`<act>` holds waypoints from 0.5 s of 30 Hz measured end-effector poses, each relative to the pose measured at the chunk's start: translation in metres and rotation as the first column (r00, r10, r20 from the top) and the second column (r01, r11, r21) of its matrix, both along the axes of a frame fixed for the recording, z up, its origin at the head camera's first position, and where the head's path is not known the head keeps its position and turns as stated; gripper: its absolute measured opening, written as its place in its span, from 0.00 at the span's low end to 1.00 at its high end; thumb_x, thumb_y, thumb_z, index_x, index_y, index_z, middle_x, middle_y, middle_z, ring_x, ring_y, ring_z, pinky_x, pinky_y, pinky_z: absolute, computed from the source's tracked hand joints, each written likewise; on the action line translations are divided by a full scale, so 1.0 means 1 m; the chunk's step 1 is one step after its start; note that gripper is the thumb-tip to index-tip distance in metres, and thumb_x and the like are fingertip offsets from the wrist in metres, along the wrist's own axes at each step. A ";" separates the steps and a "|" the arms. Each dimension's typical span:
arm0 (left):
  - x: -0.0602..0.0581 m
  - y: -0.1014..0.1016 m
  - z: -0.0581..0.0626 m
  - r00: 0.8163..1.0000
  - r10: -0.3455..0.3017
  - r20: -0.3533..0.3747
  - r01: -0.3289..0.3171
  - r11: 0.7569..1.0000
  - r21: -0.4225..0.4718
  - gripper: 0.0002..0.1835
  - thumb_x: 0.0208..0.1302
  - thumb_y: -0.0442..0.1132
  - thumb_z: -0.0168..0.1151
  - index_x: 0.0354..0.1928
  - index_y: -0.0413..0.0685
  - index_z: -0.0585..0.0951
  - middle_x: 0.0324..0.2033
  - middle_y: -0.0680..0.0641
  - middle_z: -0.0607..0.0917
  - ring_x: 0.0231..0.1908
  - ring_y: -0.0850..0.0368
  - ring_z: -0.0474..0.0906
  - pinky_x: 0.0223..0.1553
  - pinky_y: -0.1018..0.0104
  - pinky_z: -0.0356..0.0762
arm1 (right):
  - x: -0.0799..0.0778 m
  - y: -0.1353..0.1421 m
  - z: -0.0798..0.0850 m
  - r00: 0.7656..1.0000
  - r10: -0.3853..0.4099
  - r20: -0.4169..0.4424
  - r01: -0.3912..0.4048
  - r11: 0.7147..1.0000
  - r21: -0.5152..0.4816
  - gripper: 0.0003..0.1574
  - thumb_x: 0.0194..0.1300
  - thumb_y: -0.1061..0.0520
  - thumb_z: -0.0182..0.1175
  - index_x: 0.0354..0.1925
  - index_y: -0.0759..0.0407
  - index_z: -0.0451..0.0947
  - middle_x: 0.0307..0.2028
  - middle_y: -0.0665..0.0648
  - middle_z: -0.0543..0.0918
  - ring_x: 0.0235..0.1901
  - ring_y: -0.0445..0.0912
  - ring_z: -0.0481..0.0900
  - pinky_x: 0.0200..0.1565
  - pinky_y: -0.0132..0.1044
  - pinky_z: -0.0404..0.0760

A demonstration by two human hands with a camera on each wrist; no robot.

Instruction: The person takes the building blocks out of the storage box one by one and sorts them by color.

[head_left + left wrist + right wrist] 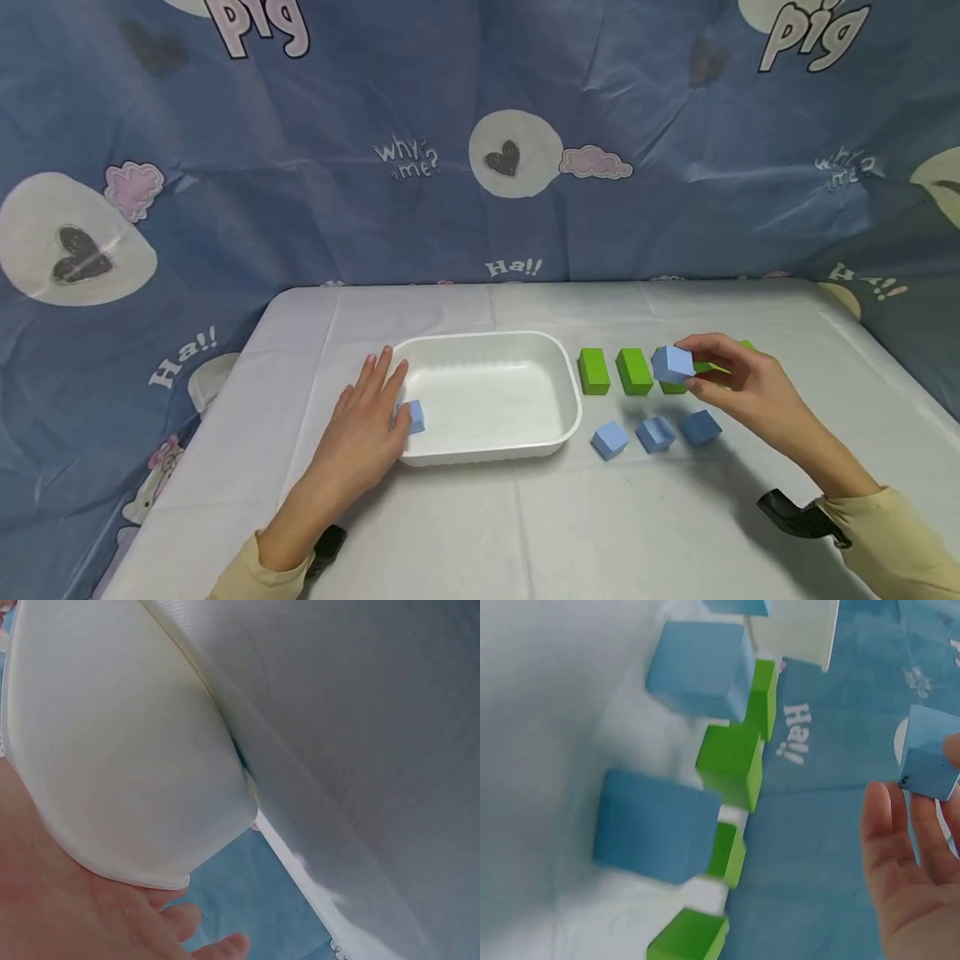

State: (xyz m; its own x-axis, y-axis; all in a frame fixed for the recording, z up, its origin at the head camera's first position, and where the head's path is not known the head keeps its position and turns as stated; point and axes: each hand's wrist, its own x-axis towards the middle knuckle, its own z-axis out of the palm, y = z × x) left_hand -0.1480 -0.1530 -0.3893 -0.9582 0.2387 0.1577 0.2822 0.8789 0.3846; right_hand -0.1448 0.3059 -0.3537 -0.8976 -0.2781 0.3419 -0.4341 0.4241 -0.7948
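My right hand [750, 383] pinches a light blue cube [672, 364] between thumb and fingers, raised over a row of green blocks [634, 372]. In the right wrist view the held cube [926, 754] shows at the right edge, at the fingertips. My left hand [363, 433] rests at the left end of a white tray [487, 454], its fingers extended along the rim and the thumb over the inner side. Beside that thumb a blue cube [416, 417] lies in the tray, partly covered. The left wrist view shows the fingers [180, 922] against the tray's outside.
Three blue cubes [656, 434] sit on the white-covered table [465, 533], right of the tray and in front of the green row. My right hand hides part of the green row. A blue patterned cloth [337, 208] hangs behind the table.
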 end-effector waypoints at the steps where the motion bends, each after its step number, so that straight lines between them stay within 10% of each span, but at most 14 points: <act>1: 0.000 0.000 0.000 1.000 0.001 -0.001 -0.001 1.000 -0.001 0.30 0.75 0.43 0.43 0.75 0.40 0.60 0.76 0.41 0.49 0.75 0.44 0.39 0.67 0.35 0.46 | 0.001 0.003 0.000 1.000 -0.012 0.000 0.012 1.000 0.009 0.26 0.63 0.72 0.62 0.59 0.64 0.73 0.53 0.53 0.77 0.48 0.39 0.80 0.44 0.29 0.80; 15: -0.001 0.000 -0.003 1.000 0.002 -0.002 -0.002 1.000 0.005 0.30 0.74 0.43 0.43 0.74 0.40 0.60 0.76 0.41 0.49 0.75 0.45 0.39 0.67 0.35 0.45 | 0.011 0.057 -0.024 0.997 -0.082 0.012 0.081 0.993 0.090 0.26 0.61 0.75 0.62 0.57 0.69 0.73 0.52 0.44 0.78 0.47 0.32 0.80 0.42 0.27 0.80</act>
State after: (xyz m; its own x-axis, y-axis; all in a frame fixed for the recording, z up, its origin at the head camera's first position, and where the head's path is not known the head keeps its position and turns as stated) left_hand -0.1491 -0.1532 -0.3918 -0.9582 0.2362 0.1612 0.2816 0.8776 0.3879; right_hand -0.1334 0.3630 -0.3778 -0.9237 -0.2328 0.3043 -0.3828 0.5274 -0.7585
